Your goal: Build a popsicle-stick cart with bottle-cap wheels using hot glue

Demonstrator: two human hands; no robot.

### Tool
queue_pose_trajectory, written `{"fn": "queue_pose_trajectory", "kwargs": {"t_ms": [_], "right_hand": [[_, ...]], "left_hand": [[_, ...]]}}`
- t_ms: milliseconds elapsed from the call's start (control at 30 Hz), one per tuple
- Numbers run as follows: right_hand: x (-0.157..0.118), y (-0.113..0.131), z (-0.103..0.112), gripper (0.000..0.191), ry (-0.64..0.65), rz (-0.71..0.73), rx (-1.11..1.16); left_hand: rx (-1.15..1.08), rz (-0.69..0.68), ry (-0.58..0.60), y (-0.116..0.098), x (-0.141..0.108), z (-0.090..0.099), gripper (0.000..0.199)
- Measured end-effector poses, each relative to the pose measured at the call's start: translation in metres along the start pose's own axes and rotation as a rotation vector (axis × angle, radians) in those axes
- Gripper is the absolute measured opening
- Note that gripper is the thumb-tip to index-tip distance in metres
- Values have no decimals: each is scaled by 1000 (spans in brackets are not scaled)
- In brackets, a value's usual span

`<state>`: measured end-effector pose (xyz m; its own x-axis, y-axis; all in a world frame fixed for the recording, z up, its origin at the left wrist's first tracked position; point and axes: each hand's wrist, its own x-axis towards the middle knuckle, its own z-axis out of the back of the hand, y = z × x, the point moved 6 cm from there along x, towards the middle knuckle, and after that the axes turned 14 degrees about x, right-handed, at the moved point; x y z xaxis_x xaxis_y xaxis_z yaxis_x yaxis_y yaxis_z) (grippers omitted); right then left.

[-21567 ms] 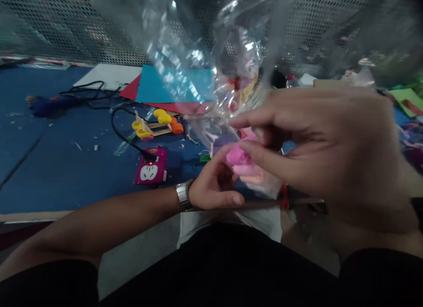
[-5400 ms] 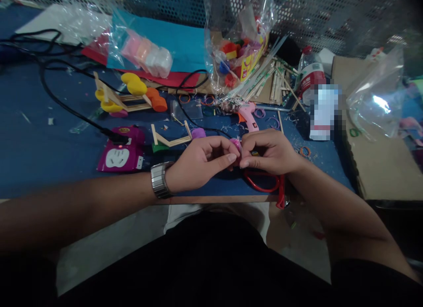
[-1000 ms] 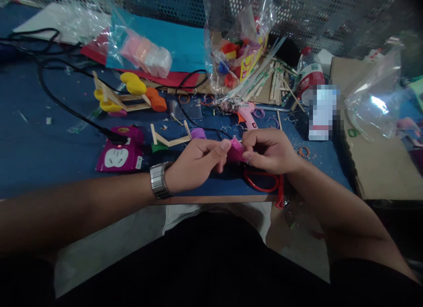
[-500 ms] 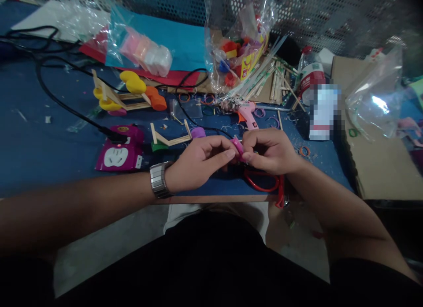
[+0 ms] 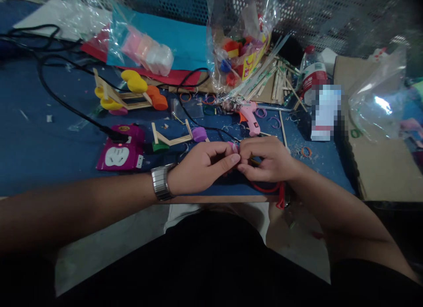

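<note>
1. Spread across the middle of the frame: a flat blue surface (image 5: 39, 157), strewn with small scraps.
2. Lying flat at the right of the frame: a brown corrugated cardboard sheet (image 5: 390, 174).
3. Upper left of centre: a rectangular bright blue sheet (image 5: 188, 46), overlapping a red sheet (image 5: 190, 80).
4. Standing at upper centre: a clear plastic bag of coloured pieces (image 5: 218, 16).
5. Near the lower centre, fingertips meeting: left hand (image 5: 201, 166), narrowed to a pinch on the pink piece; right hand (image 5: 266, 157), curled just as narrow, its own grip on the piece too hidden to tell.
6. At left: a magenta plastic power socket (image 5: 120, 152), plugged in; above it, a pale wooden stick frame with yellow and orange discs (image 5: 134, 96).
7. Just above the right hand: a pink plastic glue gun (image 5: 250, 117), its grip fully exposed now with that hand slightly lower than half a second ago.
8. Smallest, between the fingertips at centre: a small, soft-looking pink piece (image 5: 234, 146). Half a second ago plainly visible as a broad strip; now mostly covered. Judged from that: probably turned or pressed deeper into the fingers, handling seemingly unfinished.
</note>
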<state>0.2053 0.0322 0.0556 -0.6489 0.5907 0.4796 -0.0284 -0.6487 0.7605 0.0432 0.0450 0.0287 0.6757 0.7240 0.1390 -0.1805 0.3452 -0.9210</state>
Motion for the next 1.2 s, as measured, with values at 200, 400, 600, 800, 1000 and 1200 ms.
{"fn": "queue_pose_trajectory", "kwargs": {"t_ms": [200, 400, 600, 800, 1000, 1200], "right_hand": [[0, 0, 4, 30, 9, -19, 4], [1, 0, 5, 36, -12, -30, 49], [1, 0, 5, 34, -11, -26, 53], [-1, 2, 1, 28, 19, 3, -35], [-2, 4, -5, 25, 92, 26, -158], [-2, 8, -1, 20, 45, 14, -224]], "left_hand": [[0, -32, -15, -1, 2, 0, 61], [-6, -29, -3, -1, 1, -1, 65], [-12, -21, -27, 1, 0, -1, 61], [-28, 70, -64, 11, -2, 1, 46], [79, 66, -58, 3, -1, 5, 39], [-6, 42, -123, 3, -1, 8, 33]]}}
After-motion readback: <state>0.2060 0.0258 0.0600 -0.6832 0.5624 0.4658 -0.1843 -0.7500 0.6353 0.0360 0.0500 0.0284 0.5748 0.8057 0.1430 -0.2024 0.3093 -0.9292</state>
